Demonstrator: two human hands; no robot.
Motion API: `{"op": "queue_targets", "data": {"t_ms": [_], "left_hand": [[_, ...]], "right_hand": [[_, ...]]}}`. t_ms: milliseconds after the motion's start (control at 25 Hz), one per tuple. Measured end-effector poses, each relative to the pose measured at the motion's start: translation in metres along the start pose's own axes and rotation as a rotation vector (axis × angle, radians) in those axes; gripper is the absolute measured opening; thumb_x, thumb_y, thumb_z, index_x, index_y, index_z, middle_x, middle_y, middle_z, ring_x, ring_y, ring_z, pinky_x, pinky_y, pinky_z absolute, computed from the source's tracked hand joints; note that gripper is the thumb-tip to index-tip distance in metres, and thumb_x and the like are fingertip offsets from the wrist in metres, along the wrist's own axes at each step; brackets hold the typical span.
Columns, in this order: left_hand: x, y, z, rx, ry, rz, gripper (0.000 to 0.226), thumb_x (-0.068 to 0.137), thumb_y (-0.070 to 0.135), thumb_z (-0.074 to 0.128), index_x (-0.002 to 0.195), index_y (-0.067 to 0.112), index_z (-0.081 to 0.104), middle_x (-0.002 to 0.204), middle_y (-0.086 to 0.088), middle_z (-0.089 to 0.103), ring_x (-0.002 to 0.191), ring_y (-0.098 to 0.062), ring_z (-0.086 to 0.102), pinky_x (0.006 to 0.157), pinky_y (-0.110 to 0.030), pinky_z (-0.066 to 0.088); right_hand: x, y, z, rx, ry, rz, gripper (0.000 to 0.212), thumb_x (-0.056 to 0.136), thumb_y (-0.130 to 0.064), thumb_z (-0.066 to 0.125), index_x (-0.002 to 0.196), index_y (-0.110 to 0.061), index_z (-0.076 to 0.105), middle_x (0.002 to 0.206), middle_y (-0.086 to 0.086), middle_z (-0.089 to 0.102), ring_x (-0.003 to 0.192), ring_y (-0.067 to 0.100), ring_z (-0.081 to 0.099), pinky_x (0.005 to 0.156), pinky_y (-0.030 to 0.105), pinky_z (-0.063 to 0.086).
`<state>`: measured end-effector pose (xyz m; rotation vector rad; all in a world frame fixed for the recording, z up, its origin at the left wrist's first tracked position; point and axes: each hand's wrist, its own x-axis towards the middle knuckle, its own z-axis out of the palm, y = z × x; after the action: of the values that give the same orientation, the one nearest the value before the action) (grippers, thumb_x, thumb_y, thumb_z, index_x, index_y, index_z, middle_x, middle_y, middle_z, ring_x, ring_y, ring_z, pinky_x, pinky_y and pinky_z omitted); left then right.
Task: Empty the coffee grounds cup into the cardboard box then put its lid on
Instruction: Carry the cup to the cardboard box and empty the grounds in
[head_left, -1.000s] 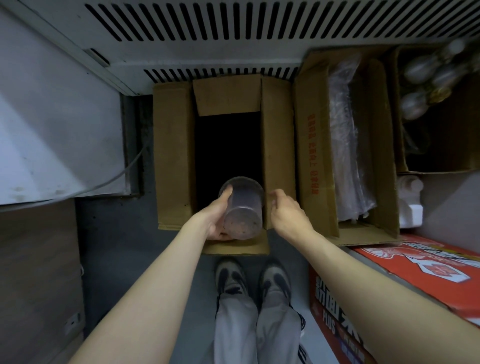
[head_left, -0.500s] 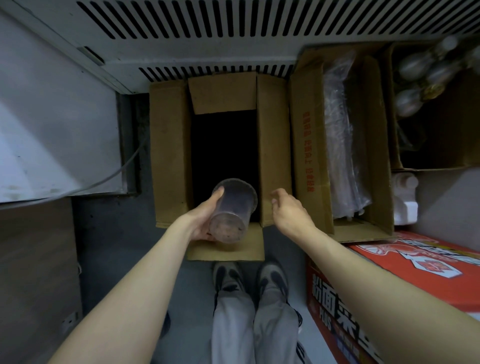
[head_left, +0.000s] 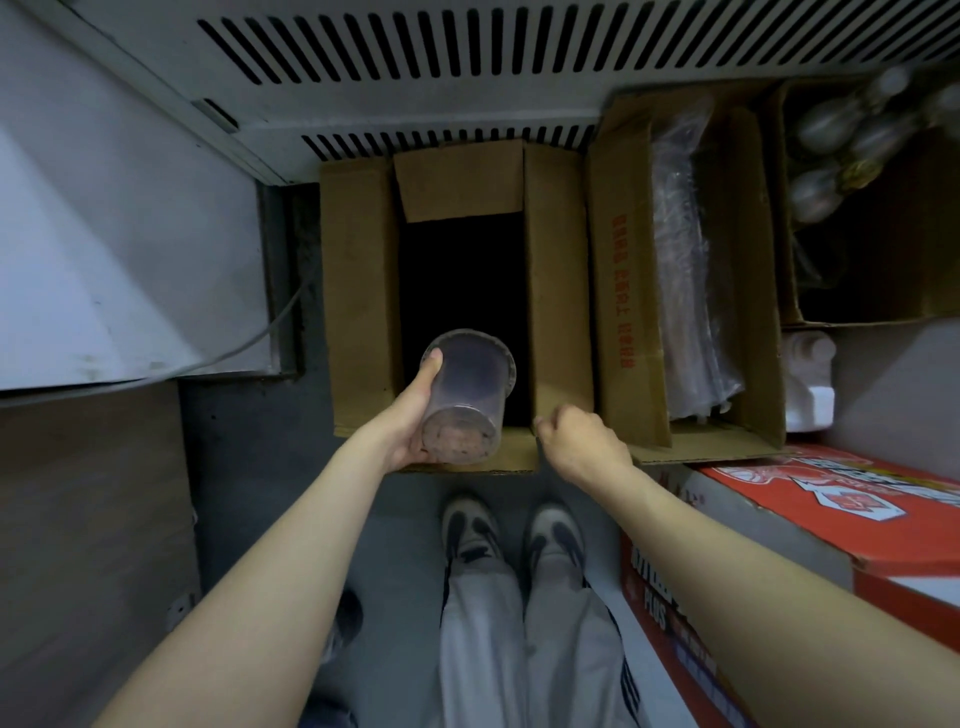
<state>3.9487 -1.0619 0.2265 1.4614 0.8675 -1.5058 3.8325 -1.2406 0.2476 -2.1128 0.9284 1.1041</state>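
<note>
My left hand (head_left: 410, 426) is wrapped around the coffee grounds cup (head_left: 467, 397), thumb pressed high on its side near the rim, fingers curled under the base. The clear plastic cup is tipped over, its open mouth pointing away from me into the dark opening of the cardboard box (head_left: 358, 291), its bottom facing me with brownish grounds stuck to it. It hangs over the near end of the box, just above the front flap.

My right hand (head_left: 582, 441) holds nothing; its fingers are loosely curled, and it sits at the near right corner of the same box, at the edge of the right flap. I cannot tell if it touches the cardboard.

The box stands open on the floor with all 4 flaps spread. A second cardboard box (head_left: 618, 291) stands right beside it. My 2 shoes (head_left: 511, 530) are just below.
</note>
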Motion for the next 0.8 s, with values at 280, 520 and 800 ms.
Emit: {"op": "queue_targets", "data": {"t_ms": [280,520,800], "left_hand": [[-0.041,0.012,-0.013,0.007,0.013,0.059,0.086,0.087,0.088,0.039,0.142,0.025,0.059,0.129,-0.011,0.073,0.118,-0.032,0.069,0.101,-0.052,0.056],[-0.056,0.016,-0.006,-0.002,0.018,0.108,0.082,0.091,0.085,0.037,0.143,0.025,0.058,0.131,-0.011,0.071,0.120,-0.032,0.068,0.105,-0.054,0.054],[-0.046,0.006,-0.005,-0.005,0.017,0.200,0.079,0.091,0.085,0.032,0.140,0.028,0.060,0.125,-0.008,0.075,0.115,-0.027,0.072,0.100,-0.050,0.057]], "right_hand": [[-0.029,-0.017,-0.001,-0.054,-0.245,0.147,0.078,0.090,-0.073,0.034,0.133,-0.011,0.057,0.134,0.013,0.060,0.117,0.035,0.058,0.094,0.044,0.048],[-0.032,-0.022,-0.006,0.162,-0.155,0.033,0.064,0.094,-0.055,0.048,0.145,-0.017,0.043,0.138,0.012,0.059,0.120,0.034,0.058,0.098,0.046,0.050],[-0.012,-0.018,0.008,-0.033,-0.234,-0.087,0.071,0.099,-0.033,0.046,0.159,-0.032,0.009,0.132,0.013,0.063,0.108,0.030,0.064,0.091,0.045,0.054]]}}
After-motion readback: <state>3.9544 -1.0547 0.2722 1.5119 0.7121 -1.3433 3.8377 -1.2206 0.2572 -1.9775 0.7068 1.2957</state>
